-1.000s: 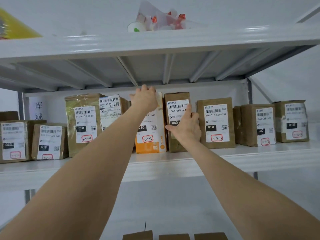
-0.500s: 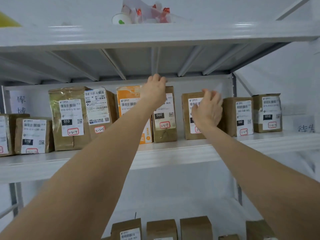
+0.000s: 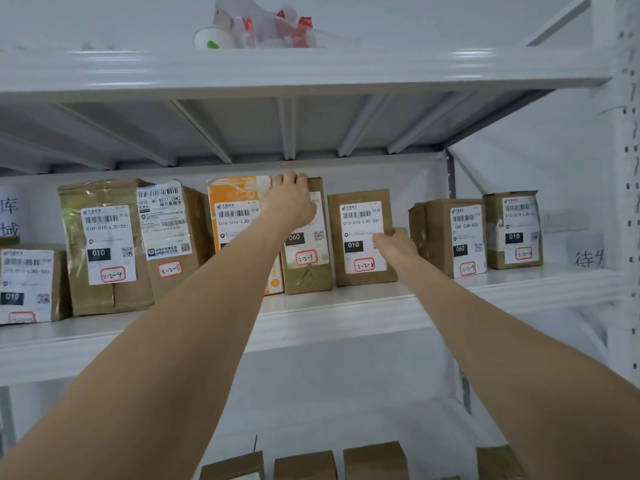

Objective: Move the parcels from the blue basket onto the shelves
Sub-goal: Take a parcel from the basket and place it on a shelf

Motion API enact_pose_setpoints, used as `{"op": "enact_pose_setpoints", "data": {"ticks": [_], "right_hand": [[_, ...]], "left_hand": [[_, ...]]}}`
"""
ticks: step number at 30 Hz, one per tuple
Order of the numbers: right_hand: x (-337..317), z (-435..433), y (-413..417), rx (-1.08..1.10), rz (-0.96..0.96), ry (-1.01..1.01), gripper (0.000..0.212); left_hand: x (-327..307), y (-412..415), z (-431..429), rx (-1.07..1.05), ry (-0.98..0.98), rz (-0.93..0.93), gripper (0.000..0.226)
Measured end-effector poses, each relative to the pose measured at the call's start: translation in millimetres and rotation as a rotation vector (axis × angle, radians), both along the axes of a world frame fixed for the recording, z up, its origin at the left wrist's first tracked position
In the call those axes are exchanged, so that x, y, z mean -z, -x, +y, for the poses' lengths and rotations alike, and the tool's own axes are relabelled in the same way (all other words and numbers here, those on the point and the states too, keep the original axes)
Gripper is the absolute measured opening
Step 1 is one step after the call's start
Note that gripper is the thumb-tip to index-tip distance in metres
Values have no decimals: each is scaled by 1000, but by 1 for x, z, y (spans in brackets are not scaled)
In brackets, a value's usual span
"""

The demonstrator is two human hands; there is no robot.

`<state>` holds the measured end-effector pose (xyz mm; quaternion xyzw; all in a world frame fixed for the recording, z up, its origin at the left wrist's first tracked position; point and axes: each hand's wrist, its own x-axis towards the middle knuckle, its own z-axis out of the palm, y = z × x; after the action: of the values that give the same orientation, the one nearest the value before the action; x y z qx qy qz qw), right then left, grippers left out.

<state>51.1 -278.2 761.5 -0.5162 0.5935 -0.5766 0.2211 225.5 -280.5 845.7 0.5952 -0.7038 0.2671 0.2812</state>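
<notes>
Parcels (image 3: 104,251), eight on one shelf (image 3: 346,317) (two in grip): left hand (image 3: 291,206), parcel 3-2-7 (image 3: 306,271); right hand (image 3: 396,245), parcel 3-2-8 (image 3: 360,230).

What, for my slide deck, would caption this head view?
Left hand grips parcel 3-2-7 while right hand holds parcel 3-2-8 on the white shelf.

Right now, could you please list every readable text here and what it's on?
"010": far-left parcel.
"010-010-L30-551", "010", "3-2-4": parcel 4.
"3-2-5": parcel 5.
"010-010-L30-", rest hidden: orange parcel.
"060", "3-2-7": parcel 7.
"010-010-L30-551", "010", "3-2-8": parcel 8.
"060-06B-A05", "060", "3-2-9": parcel 9.
"010": end parcel.
"库", "域": left wall sheet.
"待": right wall sheet.
Small print elsewhere: too blurred.
</notes>
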Motion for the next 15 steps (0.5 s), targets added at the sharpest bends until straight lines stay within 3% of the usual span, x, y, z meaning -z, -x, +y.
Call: {"op": "enact_pose_setpoints", "data": {"ticks": [7,9,11,15], "right_hand": [[4,-12,-12,29,67,-5,57],[3,-6,-12,180,211,47,67],[3,2,-13,324,380,165,63],[5,16,-2,314,573,333,47]], "left_hand": [[-1,1,1,-6,80,11,55],[1,6,4,8,168,3,52],[4,17,7,54,273,-11,51],[10,55,16,128,301,-25,52]]}}
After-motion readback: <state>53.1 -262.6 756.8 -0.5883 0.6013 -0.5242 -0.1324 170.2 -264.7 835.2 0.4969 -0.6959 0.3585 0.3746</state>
